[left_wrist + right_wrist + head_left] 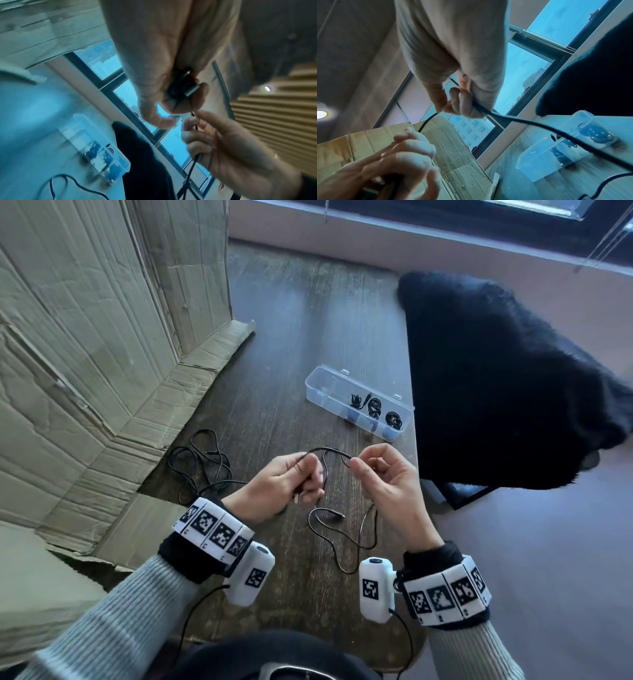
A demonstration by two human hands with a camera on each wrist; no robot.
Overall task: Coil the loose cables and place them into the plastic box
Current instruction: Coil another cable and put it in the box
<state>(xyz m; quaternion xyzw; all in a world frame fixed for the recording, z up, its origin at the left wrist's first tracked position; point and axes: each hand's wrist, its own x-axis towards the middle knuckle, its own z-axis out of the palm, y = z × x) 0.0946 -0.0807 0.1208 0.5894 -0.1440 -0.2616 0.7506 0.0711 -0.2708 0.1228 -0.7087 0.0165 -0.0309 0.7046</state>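
A thin black cable (329, 449) stretches between my two hands above the dark wooden table (291, 344). My left hand (291, 474) grips one end with its plug (190, 89) and a few small loops in curled fingers. My right hand (370, 465) pinches the cable (481, 109) between thumb and fingertips; the slack (346, 542) hangs down and lies on the table below. The clear plastic box (359, 402) stands open beyond my hands, with several coiled black cables (376, 409) in its right half. Another loose black cable (202, 460) lies tangled to the left.
Flattened cardboard (85, 354) covers the left side of the table and rises behind it. A black furry cloth (496, 371) drapes over a chair right of the table's edge. A window sill runs along the back.
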